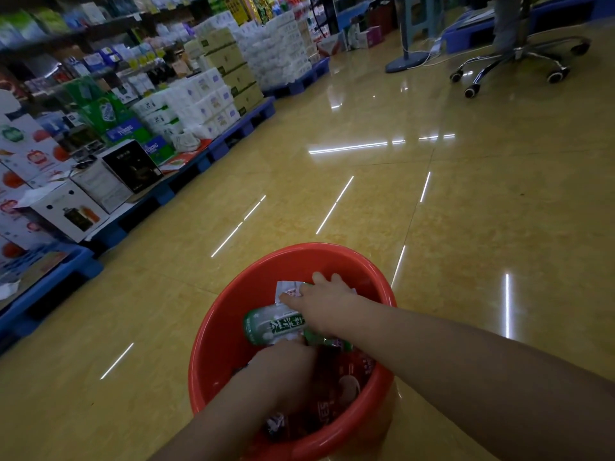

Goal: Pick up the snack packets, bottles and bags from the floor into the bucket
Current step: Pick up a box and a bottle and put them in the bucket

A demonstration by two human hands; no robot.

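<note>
- Grips first: our right grip [327, 304] lies palm down inside the red bucket [213, 344], fingers straight and spread over a white packet [287, 289]. It is released, pressing rather than clasping.
- Our left grip [283, 364] reaches into the near half of the bucket. Its fingers dip below a green bottle [271, 326], so we cannot tell whether it is clenched or grasping something.
- The bottle lies on its side across the middle of the bucket, on top of the load. The white packet sits against the bucket's far wall, and a dark red snack packet [346, 377] lies at the bottom on the right.
- We judge the load is being settled, with the task far along.
- The bottle rests high on loose packets, so a hard push could roll it toward the bucket's rim.
- The tiled floor [382, 201] under the bucket is glossy, so uneven downward pressure could make the bucket skid or tip.
- The light white packet could cling to our right grip and lift out as we withdraw.
- Pressing hard could crush the snack packets.
</note>
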